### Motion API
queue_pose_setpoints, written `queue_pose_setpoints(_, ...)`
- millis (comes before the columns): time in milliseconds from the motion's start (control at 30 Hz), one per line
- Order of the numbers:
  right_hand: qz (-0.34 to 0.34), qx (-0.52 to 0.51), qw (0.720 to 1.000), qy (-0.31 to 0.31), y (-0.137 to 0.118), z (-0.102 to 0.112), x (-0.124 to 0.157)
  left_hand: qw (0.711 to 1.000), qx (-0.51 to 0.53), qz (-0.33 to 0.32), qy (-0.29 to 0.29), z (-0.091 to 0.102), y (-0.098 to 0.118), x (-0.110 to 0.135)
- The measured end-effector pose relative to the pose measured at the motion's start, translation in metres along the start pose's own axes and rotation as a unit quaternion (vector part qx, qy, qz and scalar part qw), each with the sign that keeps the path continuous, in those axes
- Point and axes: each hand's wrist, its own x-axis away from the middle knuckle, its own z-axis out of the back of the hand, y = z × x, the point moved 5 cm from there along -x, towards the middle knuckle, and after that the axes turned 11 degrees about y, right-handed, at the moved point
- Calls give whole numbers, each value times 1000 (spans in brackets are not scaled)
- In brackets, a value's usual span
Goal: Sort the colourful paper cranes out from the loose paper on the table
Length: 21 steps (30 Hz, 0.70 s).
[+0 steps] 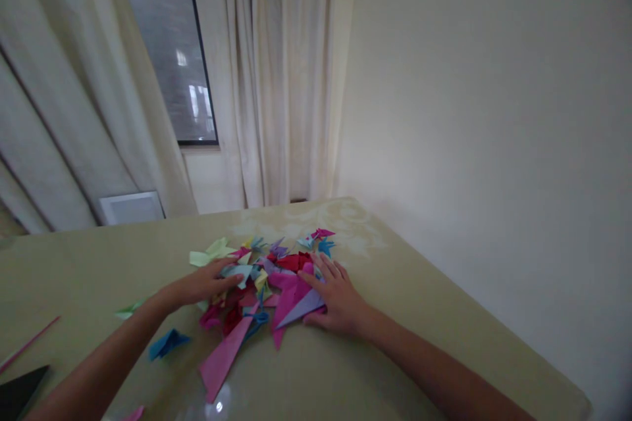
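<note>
A heap of folded paper pieces [289, 289] in many colours lies on the table [415, 342] between my hands. My left hand [207, 281] rests against the heap's left side, fingers apart, beside a pale blue folded piece [239, 272]. On the right side, my right hand [338, 296] lies with spread fingers over the edge of the pile, touching a lavender folded piece [302, 308] and a magenta one [286, 296]. A long pink folded strip [224, 358] sticks out toward me from the front of the pile.
A blue folded piece [168, 345] and a green one [129, 310] lie apart on the left. At the far left are a thin pink stick [29, 345] and a dark flat piece [22, 391]. A wall [484, 145] borders the table's right edge; curtains [276, 79] hang behind.
</note>
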Motion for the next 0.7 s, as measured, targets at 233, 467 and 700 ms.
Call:
queue_pose_setpoints(233, -32, -13, 997, 68, 23, -9, -80, 997, -24, 71, 4, 40, -53, 125)
queue_pose_setpoints(467, -46, -62, 997, 25, -27, -50, -127, 980, -167, 1, 105, -34, -15, 201)
queue_pose_setpoints(700, 50, -232, 971, 0, -78, -55, -123, 944, -141, -222, 201, -67, 90, 176)
